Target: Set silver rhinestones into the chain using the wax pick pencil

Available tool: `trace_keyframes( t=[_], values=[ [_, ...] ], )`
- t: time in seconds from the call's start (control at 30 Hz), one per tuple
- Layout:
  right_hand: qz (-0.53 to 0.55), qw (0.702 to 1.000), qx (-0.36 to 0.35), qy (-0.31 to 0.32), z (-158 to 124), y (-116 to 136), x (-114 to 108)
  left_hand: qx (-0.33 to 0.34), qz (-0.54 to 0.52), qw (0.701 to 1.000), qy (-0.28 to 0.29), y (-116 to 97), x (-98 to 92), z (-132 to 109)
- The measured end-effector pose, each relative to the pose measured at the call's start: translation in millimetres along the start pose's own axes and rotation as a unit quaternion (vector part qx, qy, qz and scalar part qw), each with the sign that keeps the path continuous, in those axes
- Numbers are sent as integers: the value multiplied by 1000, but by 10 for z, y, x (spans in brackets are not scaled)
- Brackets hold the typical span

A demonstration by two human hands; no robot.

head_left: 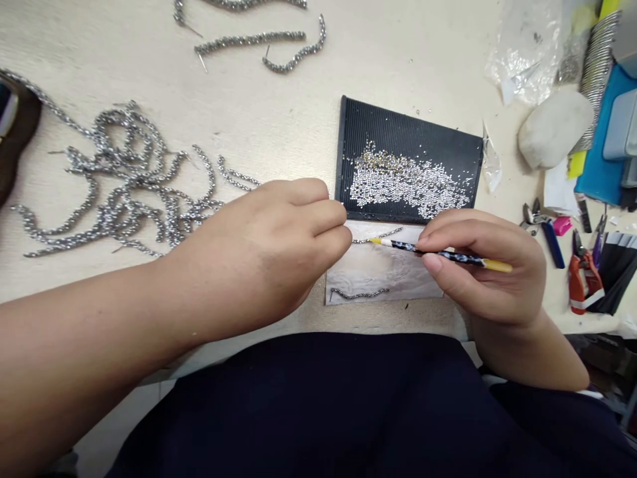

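Observation:
My left hand (279, 245) is closed in a pinch on the end of a thin beaded silver strip (381, 236) that lies across a pale mat (378, 272). My right hand (485, 265) grips a dark patterned picker pen (448, 254) with yellow ends, its tip touching the strip near the left fingers. Just behind the hands sits a black ribbed tray (408, 126) strewn with several tiny silver beads (408, 182). A second short beaded strip (361, 293) rests on the mat's near edge.
A tangled heap of finished beaded chains (129, 186) covers the left of the table, with more chain pieces (259, 43) at the back. At the right are a white lump (555, 126), crumpled plastic bag (527, 46), orange-handled pliers (582, 279), blue-handled cutters (547, 236) and a blue box (610, 146).

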State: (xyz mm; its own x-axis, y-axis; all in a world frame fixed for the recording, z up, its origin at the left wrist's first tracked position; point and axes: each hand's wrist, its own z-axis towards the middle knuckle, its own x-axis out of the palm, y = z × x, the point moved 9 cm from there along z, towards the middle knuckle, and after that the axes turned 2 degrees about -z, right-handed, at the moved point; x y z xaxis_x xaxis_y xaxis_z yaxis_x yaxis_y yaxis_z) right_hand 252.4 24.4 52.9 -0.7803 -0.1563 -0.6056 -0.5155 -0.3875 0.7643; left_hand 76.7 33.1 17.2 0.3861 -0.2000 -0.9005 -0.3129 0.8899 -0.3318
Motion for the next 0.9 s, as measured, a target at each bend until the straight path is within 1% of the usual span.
trace_keyframes(
  t=[0.17, 0.4, 0.6, 0.77, 0.9],
  values=[
    [7, 1000, 16, -9, -33, -34, -24, 0, -11, 1000, -5, -7, -24, 4],
    [2, 1000, 5, -4, 1, -19, -7, -2, -13, 1000, 9, 1, -18, 9],
    [-4, 1000, 3, -1, 3, -12, 0, -24, -25, 999, 20, 39, 3, 11],
    [-9, 1000, -12, 10, 4, -2, -3, 1, -10, 1000, 6, -11, -13, 6],
    [-5, 1000, -21, 3, -2, 5, -30, 6, -9, 1000, 0, -9, -22, 3]
  ],
)
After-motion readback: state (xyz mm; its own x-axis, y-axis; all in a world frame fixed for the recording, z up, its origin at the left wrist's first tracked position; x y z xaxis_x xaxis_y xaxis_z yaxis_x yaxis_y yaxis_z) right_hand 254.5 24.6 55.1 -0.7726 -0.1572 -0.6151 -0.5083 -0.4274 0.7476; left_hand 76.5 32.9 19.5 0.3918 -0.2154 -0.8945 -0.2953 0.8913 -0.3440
